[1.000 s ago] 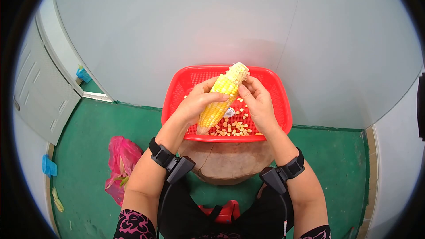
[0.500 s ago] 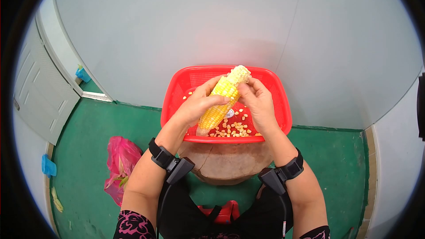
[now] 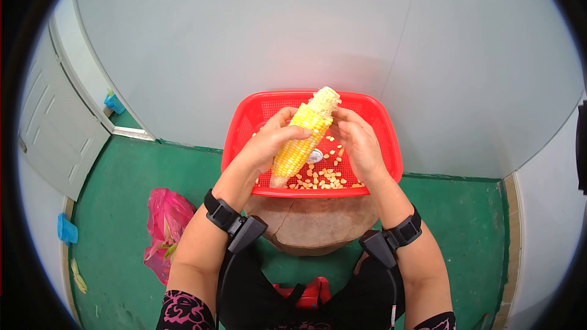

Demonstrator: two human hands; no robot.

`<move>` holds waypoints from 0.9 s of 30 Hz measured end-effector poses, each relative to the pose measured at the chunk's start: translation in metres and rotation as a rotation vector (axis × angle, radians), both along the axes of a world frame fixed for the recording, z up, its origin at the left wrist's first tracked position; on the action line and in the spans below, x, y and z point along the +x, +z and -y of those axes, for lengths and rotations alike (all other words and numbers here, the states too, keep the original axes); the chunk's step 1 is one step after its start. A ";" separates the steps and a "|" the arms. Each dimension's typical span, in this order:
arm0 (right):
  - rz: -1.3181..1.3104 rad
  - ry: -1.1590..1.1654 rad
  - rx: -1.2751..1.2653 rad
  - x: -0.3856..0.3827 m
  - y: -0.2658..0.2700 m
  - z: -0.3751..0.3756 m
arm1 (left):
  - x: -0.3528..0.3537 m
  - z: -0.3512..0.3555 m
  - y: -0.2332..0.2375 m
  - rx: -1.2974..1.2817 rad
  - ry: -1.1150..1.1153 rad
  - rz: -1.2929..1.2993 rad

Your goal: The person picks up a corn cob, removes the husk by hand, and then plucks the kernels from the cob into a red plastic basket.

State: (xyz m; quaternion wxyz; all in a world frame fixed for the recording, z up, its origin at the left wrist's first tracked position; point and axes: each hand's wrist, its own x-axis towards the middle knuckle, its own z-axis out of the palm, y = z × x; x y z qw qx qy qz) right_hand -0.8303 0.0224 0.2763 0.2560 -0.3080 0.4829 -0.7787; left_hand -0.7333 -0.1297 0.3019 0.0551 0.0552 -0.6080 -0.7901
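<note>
My left hand is wrapped round an ear of corn, its thumb lying across the yellow kernels. The ear slants over a red plastic basket, with its bare, stripped end up and its pale tip low near the front rim. At the right side of the ear, close to the stripped part, is my right hand, its fingers loosely bent and a little apart. Whether small kernels sit in its palm is hidden. Loose corn kernels lie on the basket's floor, mostly at the front, around a round white label.
The basket rests on a round wooden stump against a grey wall. On the green floor at left are a pink plastic bag and a piece of husk. A blue container hangs beside the door.
My right hand has drawn slightly away from the ear, and its fingers have loosened from their pinch. The ear has shifted a little left and up in my left hand.
</note>
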 end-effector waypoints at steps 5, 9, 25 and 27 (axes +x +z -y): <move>-0.064 -0.022 -0.003 0.012 0.009 0.001 | -0.001 0.008 -0.003 0.100 -0.113 -0.037; -0.091 -0.008 -0.020 0.013 0.009 0.001 | 0.005 -0.001 0.003 -0.217 -0.071 -0.120; 0.064 -0.080 0.010 0.016 0.010 0.006 | 0.001 -0.014 0.000 -0.710 0.249 -0.036; -0.082 -0.147 0.087 0.017 0.009 0.007 | 0.000 -0.016 -0.004 -0.733 0.256 -0.071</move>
